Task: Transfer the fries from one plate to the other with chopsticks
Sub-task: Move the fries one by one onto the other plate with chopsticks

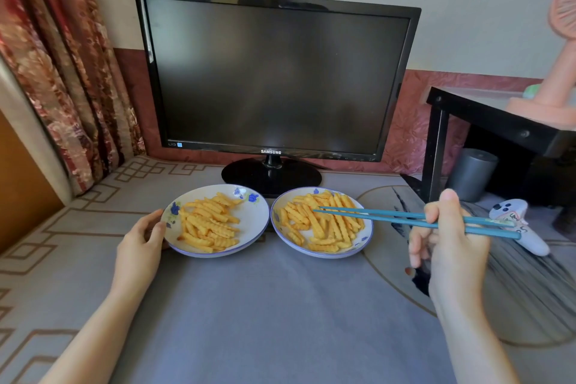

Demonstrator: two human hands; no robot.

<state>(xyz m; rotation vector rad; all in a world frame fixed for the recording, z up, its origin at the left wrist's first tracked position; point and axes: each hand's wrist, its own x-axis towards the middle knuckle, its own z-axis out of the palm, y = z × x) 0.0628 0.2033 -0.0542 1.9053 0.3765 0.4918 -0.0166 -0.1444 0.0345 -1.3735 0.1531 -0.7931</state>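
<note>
Two white plates with blue flower prints stand side by side on the grey cloth. The left plate (254, 215) and the right plate (364, 241) each carry a pile of crinkle-cut fries: the left fries (208, 224) and the right fries (321, 224). My right hand (448, 237) grips a pair of blue chopsticks (389, 217). Their tips lie slightly apart over the middle of the right plate's fries, with no fry lifted between them. My left hand (143, 237) holds the left plate's near-left rim, fingers curled against it.
A black monitor (274, 78) on a round stand rises just behind the plates. A white game controller (517, 224) lies right of my right hand. A black side table (498, 121) with a pink fan stands at the right. Curtains hang at the left.
</note>
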